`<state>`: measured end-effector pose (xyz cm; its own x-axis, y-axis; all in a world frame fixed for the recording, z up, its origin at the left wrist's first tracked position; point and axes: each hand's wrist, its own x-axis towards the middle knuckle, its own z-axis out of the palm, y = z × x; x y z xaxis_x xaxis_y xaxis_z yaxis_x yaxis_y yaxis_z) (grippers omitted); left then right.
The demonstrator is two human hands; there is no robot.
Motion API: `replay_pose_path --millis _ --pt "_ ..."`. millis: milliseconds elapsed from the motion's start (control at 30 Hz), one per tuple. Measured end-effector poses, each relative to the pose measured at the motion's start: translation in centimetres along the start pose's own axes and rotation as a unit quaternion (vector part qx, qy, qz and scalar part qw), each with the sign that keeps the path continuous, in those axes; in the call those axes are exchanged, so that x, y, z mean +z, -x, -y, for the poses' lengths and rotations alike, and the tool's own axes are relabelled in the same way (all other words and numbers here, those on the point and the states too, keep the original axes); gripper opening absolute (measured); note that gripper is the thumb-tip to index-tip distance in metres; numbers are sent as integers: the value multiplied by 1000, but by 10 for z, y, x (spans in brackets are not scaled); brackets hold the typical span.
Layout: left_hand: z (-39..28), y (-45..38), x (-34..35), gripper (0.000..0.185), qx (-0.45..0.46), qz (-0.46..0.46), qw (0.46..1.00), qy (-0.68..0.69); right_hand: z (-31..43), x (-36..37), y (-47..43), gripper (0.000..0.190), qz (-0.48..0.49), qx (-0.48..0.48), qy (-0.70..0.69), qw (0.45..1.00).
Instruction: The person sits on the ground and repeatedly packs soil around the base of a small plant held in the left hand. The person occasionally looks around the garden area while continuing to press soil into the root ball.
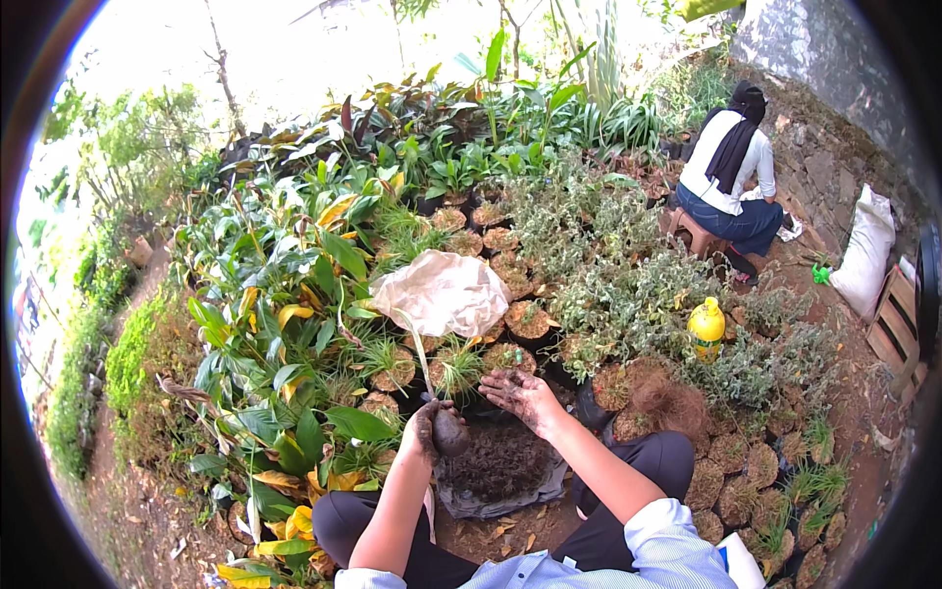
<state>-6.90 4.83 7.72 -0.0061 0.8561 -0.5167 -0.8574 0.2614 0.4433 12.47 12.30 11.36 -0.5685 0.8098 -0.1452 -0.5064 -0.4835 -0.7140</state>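
Observation:
My left hand point(425, 428), smeared with soil, is closed around a dark rounded lump of soil point(450, 434). A pale, narrow strip or stem point(419, 350) rises just above that hand; whether it joins the lump I cannot tell. My right hand point(521, 397) is apart from it, palm turned up, fingers spread and dirty, with nothing in it. Below both hands, between my knees, dark loose soil point(500, 460) lies on a grey plastic sheet point(478, 506). A crumpled whitish plastic sheet point(441, 291) rests on the pots beyond my hands.
Leafy plants point(272, 368) with some yellow leaves crowd the left. Brown fibre point(668, 408), small pots point(728, 482) and a yellow bottle point(706, 327) are on the right. Farther back, a person point(728, 169) sits on a stool point(692, 234) near a white sack point(865, 250) and a wooden crate point(894, 320).

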Motion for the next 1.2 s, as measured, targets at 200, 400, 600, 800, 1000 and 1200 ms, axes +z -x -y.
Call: replay_pose_path --millis 200,400,600,800,1000,1200 --pt "-1 -4 1 17 -16 -15 1000 -9 -1 -9 -1 26 -8 59 93 994" --pt "0 -3 -1 20 -15 -17 1000 -7 1 -3 3 31 -15 75 98 992" --pt "-1 -3 -3 20 -25 -5 1000 16 -7 -24 -6 33 -16 95 -49 994" --pt "-2 0 0 20 -21 -10 1000 3 -12 -17 -4 31 23 32 -14 999" --pt "-1 -2 -4 20 -13 -10 1000 1 -4 -2 2 26 -38 53 92 994" --pt "-1 -4 -6 20 -14 -5 1000 -3 -11 -16 -2 33 44 13 3 999"
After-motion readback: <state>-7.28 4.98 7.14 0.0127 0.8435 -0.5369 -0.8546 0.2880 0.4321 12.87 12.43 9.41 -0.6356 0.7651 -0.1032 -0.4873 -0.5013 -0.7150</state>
